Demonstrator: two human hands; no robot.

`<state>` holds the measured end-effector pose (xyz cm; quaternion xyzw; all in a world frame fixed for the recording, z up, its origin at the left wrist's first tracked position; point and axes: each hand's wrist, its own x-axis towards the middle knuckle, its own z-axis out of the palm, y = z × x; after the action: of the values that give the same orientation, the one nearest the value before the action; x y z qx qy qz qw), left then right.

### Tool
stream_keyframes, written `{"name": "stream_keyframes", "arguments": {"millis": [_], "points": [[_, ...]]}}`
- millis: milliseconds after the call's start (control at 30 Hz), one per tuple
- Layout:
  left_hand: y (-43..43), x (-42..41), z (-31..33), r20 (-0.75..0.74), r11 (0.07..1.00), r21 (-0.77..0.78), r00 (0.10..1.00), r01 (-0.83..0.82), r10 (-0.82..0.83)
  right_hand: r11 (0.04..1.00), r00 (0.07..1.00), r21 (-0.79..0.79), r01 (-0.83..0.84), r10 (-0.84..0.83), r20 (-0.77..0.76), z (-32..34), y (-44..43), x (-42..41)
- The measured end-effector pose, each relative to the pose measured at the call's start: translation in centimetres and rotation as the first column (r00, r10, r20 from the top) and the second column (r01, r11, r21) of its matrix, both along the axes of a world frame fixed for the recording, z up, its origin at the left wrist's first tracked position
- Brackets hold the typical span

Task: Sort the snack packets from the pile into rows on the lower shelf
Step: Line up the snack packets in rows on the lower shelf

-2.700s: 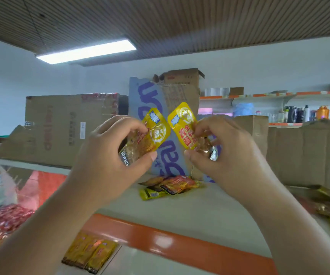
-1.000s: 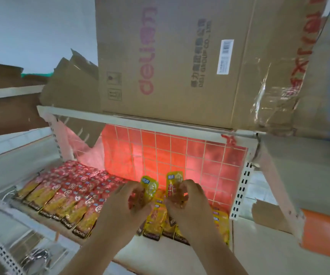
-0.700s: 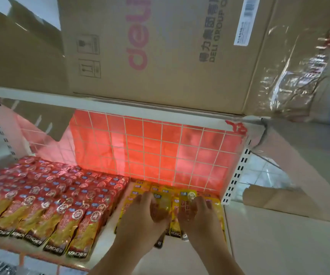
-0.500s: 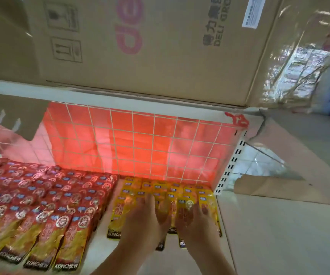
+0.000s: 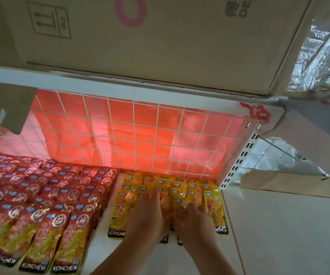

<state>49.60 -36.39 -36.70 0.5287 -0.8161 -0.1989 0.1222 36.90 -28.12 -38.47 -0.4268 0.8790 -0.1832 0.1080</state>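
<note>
Several yellow snack packets (image 5: 214, 207) lie in overlapping rows at the right end of the white lower shelf (image 5: 98, 253). Red snack packets (image 5: 41, 197) fill the rows to their left. My left hand (image 5: 146, 219) and my right hand (image 5: 193, 221) rest side by side, palms down, on the front yellow row. Each hand covers one yellow packet; the black bottom edges of those two packets stick out below the hands. My thumbs are hidden.
A white wire grid (image 5: 133, 135) with a red backing closes the back of the shelf. The upper shelf edge (image 5: 81, 80) hangs low overhead and carries a big cardboard box (image 5: 160, 46). A slotted white upright (image 5: 237, 161) bounds the shelf on the right.
Both hands brought a yellow packet each down from the upper shelf to the lower one. They laid the packets onto the front yellow row, and the view moved closer.
</note>
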Motion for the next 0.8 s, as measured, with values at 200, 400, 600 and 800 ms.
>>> {"name": "stream_keyframes", "arguments": {"millis": [200, 400, 600, 800], "points": [[-0.3, 0.2, -0.3, -0.016, 0.999, -0.022, 0.999, 0.047, -0.047, 1.0, 1.0, 0.009, -0.011, 0.01, 0.004, -0.1, -0.5, -0.1], [-0.3, 0.8, -0.6, -0.019, 0.993, -0.074, 0.995, 0.092, -0.093, 0.999, 0.999, 0.021, -0.04, 0.04, -0.015, -0.4, -0.7, -0.3], [-0.4, 1.2, -0.7, 0.016, 0.989, -0.103, 0.994, 0.109, -0.108, 0.998, 0.998, 0.032, -0.054, 0.053, 0.025, -0.6, -1.0, -0.7], [-0.6, 1.5, -0.7, 0.051, 0.982, -0.136, 0.991, 0.131, -0.125, 0.998, 0.998, 0.009, -0.06, 0.06, 0.016, -0.7, -1.0, -0.7]]}}
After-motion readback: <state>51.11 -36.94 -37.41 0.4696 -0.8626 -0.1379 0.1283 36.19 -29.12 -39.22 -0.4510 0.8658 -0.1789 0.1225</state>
